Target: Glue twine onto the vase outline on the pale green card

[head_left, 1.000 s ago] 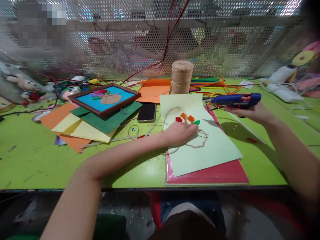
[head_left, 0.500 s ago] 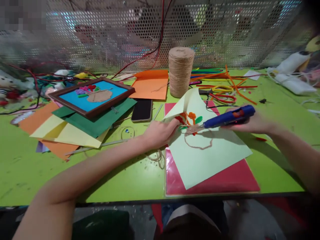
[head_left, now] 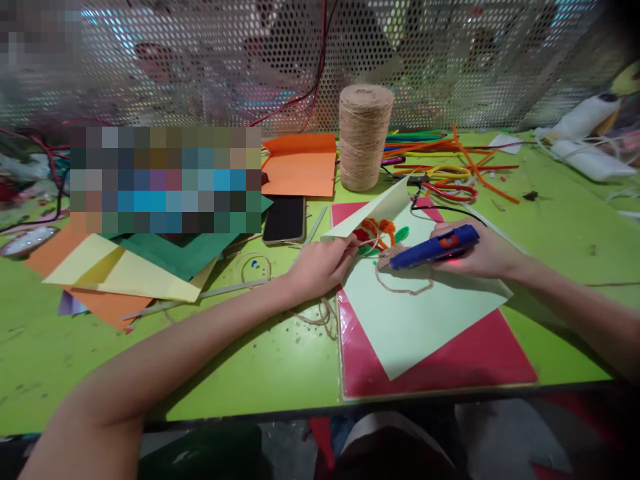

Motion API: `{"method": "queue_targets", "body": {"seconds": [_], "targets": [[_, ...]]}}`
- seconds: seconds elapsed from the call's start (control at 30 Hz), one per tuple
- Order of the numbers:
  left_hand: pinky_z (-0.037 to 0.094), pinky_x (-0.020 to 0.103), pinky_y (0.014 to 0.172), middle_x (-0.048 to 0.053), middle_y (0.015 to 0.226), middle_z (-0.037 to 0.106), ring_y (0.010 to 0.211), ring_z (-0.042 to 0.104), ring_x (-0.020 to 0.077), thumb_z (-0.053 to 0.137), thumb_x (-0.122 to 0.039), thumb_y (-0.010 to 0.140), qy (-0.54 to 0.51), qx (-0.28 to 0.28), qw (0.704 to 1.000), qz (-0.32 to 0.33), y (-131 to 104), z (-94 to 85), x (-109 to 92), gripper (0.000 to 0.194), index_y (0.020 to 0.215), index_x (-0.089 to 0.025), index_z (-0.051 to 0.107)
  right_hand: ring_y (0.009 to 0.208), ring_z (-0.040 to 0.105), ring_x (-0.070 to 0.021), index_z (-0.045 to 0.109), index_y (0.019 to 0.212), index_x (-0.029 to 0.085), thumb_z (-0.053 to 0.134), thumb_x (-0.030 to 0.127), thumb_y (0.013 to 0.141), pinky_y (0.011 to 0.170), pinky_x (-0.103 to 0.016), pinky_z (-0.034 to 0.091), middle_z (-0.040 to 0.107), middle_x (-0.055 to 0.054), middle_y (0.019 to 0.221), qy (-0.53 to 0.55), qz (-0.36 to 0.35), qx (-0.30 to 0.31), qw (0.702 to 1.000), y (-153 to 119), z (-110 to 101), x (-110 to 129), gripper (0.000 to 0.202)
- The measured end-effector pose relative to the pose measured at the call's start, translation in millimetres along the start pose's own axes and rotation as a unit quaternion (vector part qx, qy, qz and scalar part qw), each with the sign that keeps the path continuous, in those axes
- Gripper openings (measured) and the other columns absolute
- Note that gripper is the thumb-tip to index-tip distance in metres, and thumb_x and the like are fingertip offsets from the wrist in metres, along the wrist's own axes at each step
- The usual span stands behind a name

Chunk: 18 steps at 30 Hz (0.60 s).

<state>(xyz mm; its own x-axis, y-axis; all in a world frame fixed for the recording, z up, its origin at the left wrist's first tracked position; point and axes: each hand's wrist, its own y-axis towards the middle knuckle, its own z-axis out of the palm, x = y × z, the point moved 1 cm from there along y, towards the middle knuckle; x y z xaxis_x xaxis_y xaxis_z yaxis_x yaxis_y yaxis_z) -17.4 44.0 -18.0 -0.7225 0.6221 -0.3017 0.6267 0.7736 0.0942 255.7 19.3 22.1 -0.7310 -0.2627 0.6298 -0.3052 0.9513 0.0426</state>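
My right hand (head_left: 483, 253) grips a blue hot glue gun (head_left: 435, 248), its nozzle down at the brown twine on a pale green sheet (head_left: 420, 327). That twine (head_left: 405, 291) forms a pot outline, with a filled patch at its upper part. Above it sit orange fuzzy flowers (head_left: 387, 231), a red one (head_left: 361, 237) and green leaves (head_left: 401, 234). At the sheet's left edge my left hand (head_left: 323, 267) is closed, a thin strand of twine at its pinched fingertips. The sheet's upper left part curls up over the flowers.
A red folder (head_left: 440, 373) lies under the sheet. Behind stand a twine spool (head_left: 366, 140), orange paper (head_left: 303, 167) and a phone (head_left: 284, 220). Scissors (head_left: 450, 190) and pipe cleaners (head_left: 480, 167) lie back right. Coloured papers (head_left: 120, 270) are stacked left, beside a blurred-out patch.
The glue gun has come down and left, its nozzle now against the twine patch. My left hand stays at the sheet's edge. The view has shifted slightly.
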Motion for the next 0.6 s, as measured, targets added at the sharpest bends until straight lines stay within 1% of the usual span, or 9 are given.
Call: {"method": "queue_targets", "body": {"seconds": [0.1,0.17,0.27,0.33,0.4,0.53,0.6], "targets": [[0.047,0.031,0.066,0.008,0.093,0.072,0.076,0.066,0.0199,0.032,-0.033,0.101,-0.014,-0.005,1.0,0.002,-0.5,1.4,1.0,0.033,0.118,-0.018,0.056,0.056,0.045,-0.0142,0.054,0.059,0.02,0.071,0.051,0.058,0.056,-0.031,0.038,0.054,-0.001,0.057,-0.03,0.014,0.024,0.999,0.3,-0.2,0.6,0.035],[0.048,0.032,0.069,0.009,0.099,0.072,0.08,0.066,0.0202,0.033,-0.034,0.101,-0.017,-0.006,1.0,0.003,-0.9,2.2,1.5,0.034,0.119,-0.018,0.056,0.056,0.046,-0.0144,0.053,0.06,0.02,0.069,0.051,0.059,0.057,-0.031,0.038,0.054,-0.001,0.058,-0.028,0.016,0.029,0.999,0.4,0.1,1.2,0.035],[0.049,0.032,0.069,0.009,0.099,0.072,0.079,0.067,0.02,0.033,-0.034,0.101,-0.014,-0.008,1.0,0.006,-1.3,3.2,2.3,0.034,0.119,-0.017,0.057,0.057,0.047,-0.0142,0.052,0.06,0.02,0.069,0.05,0.058,0.058,-0.031,0.04,0.055,-0.001,0.059,-0.024,0.02,0.02,0.999,0.3,0.6,0.2,0.034],[0.049,0.031,0.069,0.009,0.102,0.072,0.078,0.066,0.0189,0.033,-0.033,0.101,-0.015,-0.018,1.0,0.015,-1.6,3.3,2.5,0.035,0.12,-0.017,0.057,0.058,0.047,-0.0146,0.053,0.061,0.02,0.071,0.05,0.056,0.059,-0.031,0.041,0.056,-0.001,0.06,-0.02,0.034,0.004,0.999,-0.1,0.2,-2.4,0.035],[0.049,0.03,0.069,0.009,0.103,0.072,0.078,0.066,0.0185,0.033,-0.033,0.101,-0.013,-0.02,1.0,0.019,-1.7,2.7,2.2,0.034,0.12,-0.017,0.057,0.057,0.047,-0.0147,0.055,0.061,0.02,0.072,0.049,0.055,0.058,-0.032,0.041,0.056,-0.001,0.06,-0.016,0.049,0.002,0.999,-0.6,-0.5,-6.2,0.034],[0.047,0.031,0.067,0.009,0.092,0.072,0.075,0.066,0.0207,0.032,-0.033,0.1,0.013,0.007,1.0,0.008,-1.4,-0.1,0.1,0.035,0.121,-0.017,0.056,0.055,0.045,-0.0137,0.055,0.06,0.022,0.075,0.045,0.057,0.054,-0.03,0.04,0.054,0.0,0.058,-0.008,0.035,0.008,0.999,-1.6,-1.8,-14.6,0.03],[0.046,0.032,0.065,0.009,0.085,0.071,0.072,0.065,0.0215,0.031,-0.033,0.1,0.029,0.019,0.999,0.004,-1.0,-1.1,-0.9,0.036,0.121,-0.016,0.056,0.056,0.046,-0.0139,0.057,0.062,0.023,0.076,0.043,0.056,0.054,-0.029,0.041,0.056,0.0,0.059,-0.007,0.035,-0.009,0.999,-1.9,-2.1,-17.6,0.029]]}}
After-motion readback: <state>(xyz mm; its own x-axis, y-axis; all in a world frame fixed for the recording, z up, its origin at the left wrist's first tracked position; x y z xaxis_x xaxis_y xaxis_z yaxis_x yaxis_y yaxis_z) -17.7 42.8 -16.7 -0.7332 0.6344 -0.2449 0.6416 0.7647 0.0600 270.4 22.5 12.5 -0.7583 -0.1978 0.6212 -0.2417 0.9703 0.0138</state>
